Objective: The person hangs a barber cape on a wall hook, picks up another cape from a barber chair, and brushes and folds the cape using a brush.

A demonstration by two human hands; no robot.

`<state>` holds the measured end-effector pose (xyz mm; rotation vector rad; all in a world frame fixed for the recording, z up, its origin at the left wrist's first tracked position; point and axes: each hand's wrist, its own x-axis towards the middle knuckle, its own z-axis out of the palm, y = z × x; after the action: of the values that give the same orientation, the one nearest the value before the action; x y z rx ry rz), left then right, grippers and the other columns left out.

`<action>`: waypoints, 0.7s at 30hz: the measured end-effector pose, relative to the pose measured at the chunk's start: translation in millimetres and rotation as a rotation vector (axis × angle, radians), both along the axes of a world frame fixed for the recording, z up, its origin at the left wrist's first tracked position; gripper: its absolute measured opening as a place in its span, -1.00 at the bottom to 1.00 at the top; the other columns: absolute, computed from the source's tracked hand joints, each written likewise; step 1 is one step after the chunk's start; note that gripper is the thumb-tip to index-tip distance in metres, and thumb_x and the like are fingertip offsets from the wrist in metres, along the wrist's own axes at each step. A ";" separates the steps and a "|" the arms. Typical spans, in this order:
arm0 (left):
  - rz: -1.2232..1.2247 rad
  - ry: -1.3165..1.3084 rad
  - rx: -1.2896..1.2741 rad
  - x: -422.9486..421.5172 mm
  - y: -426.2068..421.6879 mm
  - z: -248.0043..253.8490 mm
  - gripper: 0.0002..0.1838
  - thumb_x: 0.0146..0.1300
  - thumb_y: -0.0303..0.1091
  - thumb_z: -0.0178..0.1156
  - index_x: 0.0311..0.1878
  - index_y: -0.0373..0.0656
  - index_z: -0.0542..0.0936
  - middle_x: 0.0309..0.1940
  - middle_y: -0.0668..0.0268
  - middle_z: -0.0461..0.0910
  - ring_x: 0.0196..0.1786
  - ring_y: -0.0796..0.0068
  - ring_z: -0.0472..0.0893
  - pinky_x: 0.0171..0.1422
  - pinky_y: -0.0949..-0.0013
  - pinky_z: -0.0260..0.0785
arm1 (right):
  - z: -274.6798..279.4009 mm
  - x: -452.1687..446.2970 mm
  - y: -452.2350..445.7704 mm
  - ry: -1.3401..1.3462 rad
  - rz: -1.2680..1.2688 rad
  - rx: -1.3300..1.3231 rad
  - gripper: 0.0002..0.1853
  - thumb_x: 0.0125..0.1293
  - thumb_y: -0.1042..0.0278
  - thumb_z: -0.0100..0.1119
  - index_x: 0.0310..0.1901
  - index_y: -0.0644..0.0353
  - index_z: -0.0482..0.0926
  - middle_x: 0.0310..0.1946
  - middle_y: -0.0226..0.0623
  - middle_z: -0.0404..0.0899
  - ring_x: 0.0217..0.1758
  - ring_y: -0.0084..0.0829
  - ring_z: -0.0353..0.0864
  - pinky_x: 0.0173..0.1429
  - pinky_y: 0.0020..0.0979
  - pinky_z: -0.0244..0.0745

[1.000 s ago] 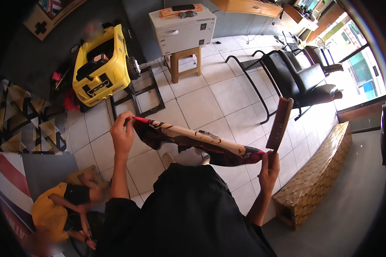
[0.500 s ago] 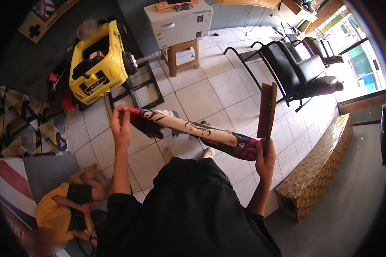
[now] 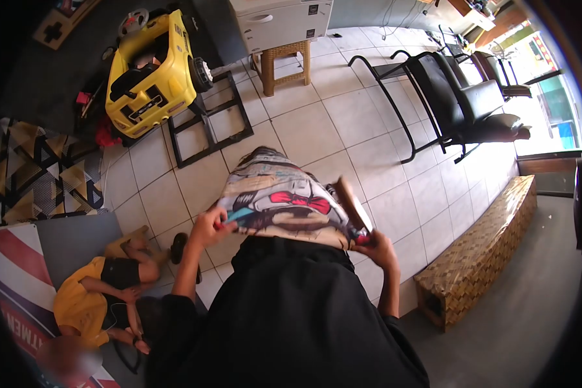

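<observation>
A cloth point(image 3: 281, 184) with a colourful cartoon-like print hangs spread in front of my waist. My left hand point(image 3: 207, 228) is closed on its left corner, where a bit of red and teal shows. At the other end, my right hand point(image 3: 381, 251) grips the right corner. The same hand also has a long brown brush point(image 3: 354, 204), which sticks up and tilts to the left; its bristles are blurred. Below the cloth is the black clothing point(image 3: 291, 310) I wear.
A person in a yellow shirt point(image 3: 81, 294) sits low at left. Ahead stand a yellow toy car point(image 3: 168, 77), a black metal frame point(image 3: 204, 136) and a white cabinet point(image 3: 275, 29) on a woven stool point(image 3: 288, 71). Right are a black chair point(image 3: 440, 90) and a long woven box point(image 3: 478, 252).
The cloth went from stretched narrow and held out ahead to hanging wide near my body. Both hands came closer together and nearer to me. The brush now leans left instead of standing upright.
</observation>
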<state>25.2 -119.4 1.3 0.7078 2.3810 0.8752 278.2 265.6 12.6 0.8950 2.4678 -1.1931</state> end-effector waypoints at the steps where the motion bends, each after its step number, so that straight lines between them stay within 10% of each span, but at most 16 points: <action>1: -0.029 -0.019 -0.001 17.3 -7.9 -11.8 -0.68 0.07 -0.12 0.31 -0.45 -0.15 0.45 -0.72 0.26 0.43 -0.64 0.51 0.43 -0.50 0.40 0.28 | -22.5 14.0 -1.1 -0.064 0.079 -0.018 -0.52 -0.12 0.07 0.46 -0.41 0.33 0.48 -0.53 -0.07 0.55 -0.46 -0.32 0.59 -0.36 -0.28 0.42; 6: 0.322 -0.335 0.189 108.0 -20.1 -43.0 -0.74 0.19 -0.17 0.22 -0.33 -0.16 0.44 -0.58 0.35 0.45 -0.45 0.61 0.44 -0.35 0.46 0.27 | -59.0 58.4 -39.5 0.021 -0.137 -0.402 -0.77 0.08 0.30 0.08 -0.39 0.33 0.47 -0.65 -0.39 0.37 -0.57 -0.50 0.33 -0.46 -0.36 0.28; 15: 0.395 0.003 0.190 83.2 -3.6 -22.5 -0.81 0.28 -0.27 0.04 -0.32 -0.21 0.48 -0.59 0.12 0.52 -0.50 0.19 0.56 -0.39 0.25 0.33 | -35.4 9.3 -48.9 0.014 -0.277 -0.280 -0.76 0.09 0.24 0.16 -0.46 0.29 0.49 -0.67 -0.47 0.38 -0.58 -0.63 0.32 -0.49 -0.46 0.26; 21: 0.505 -0.023 0.413 11.1 63.1 0.6 -0.76 0.32 -0.26 0.01 -0.36 -0.25 0.45 -0.59 0.24 0.47 -0.53 0.48 0.45 -0.45 0.41 0.27 | 43.0 -130.6 -77.6 0.378 -0.450 -0.714 -0.78 0.24 0.25 0.14 -0.35 0.27 0.50 -0.54 -0.46 0.47 -0.55 -0.69 0.42 -0.51 -0.57 0.37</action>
<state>36.3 -56.3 1.9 0.2245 2.4178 1.6035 147.7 188.0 55.6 1.0866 1.8328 -2.3699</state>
